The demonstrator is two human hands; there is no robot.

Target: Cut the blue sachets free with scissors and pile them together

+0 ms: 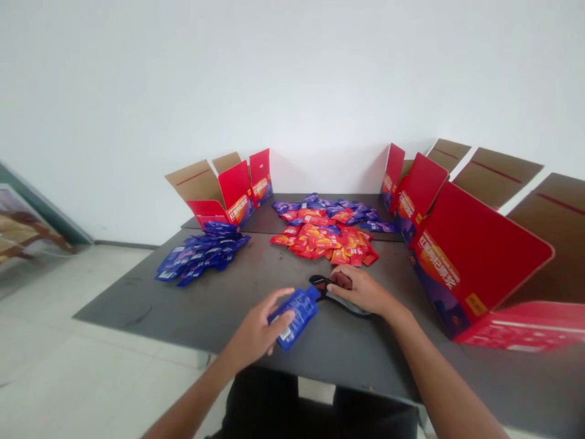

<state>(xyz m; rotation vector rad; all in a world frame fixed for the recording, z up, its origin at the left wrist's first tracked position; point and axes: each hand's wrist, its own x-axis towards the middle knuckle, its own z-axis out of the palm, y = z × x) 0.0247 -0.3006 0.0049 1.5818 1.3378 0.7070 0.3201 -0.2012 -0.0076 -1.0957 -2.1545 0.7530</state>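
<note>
My left hand grips a blue foil pouch with a narrow neck, which is tilted towards the right over the front of the table. Close by on the right, my right hand has its fingers curled onto a black curved object that looks like a pair of sunglasses, with a reddish part under the fingers. The neck of the pouch is right beside this object; whether they touch I cannot tell. Beyond my right hand lies a pile of red and orange sachets.
Blue pouches lie heaped at the left of the dark grey table, and purple-blue sachets at the back. Open red cartons stand at the left and along the right. A white wall rises behind.
</note>
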